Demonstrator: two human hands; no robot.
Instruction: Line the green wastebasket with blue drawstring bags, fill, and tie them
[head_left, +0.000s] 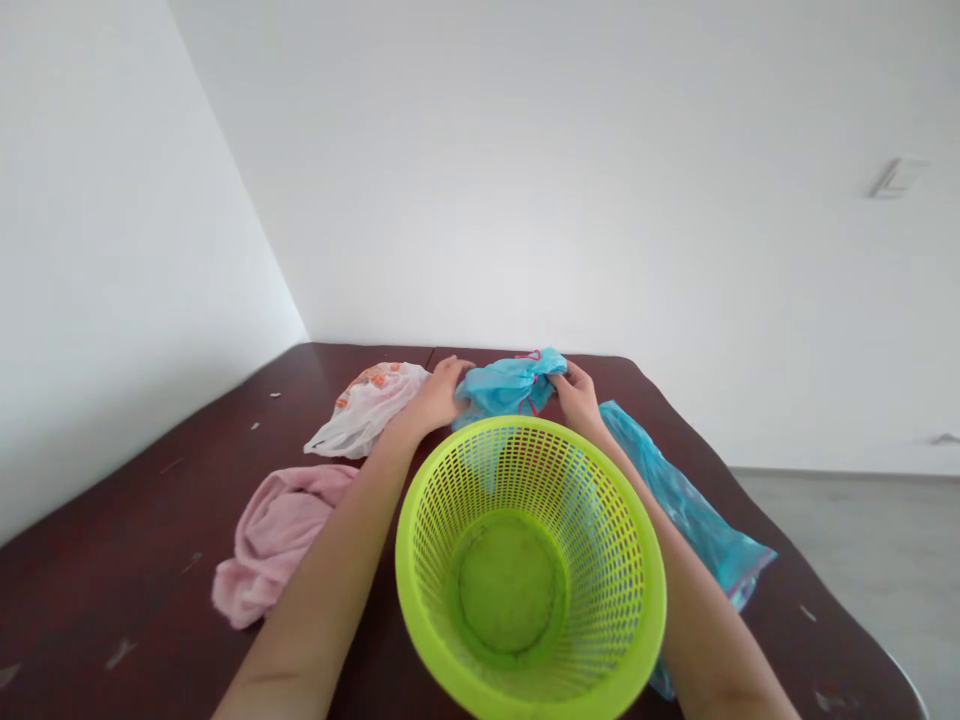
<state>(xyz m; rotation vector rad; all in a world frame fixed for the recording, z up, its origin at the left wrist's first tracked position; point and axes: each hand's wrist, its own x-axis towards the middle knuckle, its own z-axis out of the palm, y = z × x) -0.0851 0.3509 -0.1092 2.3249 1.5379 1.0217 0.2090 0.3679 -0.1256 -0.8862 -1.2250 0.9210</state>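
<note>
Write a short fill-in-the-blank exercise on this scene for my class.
The left hand and right hand grip a crumpled plastic bag coloured ____.
A round lime-green perforated plastic basket sits ____ the left forearm and right forearm.
A crumpled pink towel lies on the dark red table to the basket's ____.

Answers: blue; between; left.

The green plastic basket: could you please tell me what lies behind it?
A crumpled blue plastic bag held between the left hand and right hand lies beyond the basket; its lower part is hidden, showing only faintly through the slots.
</note>
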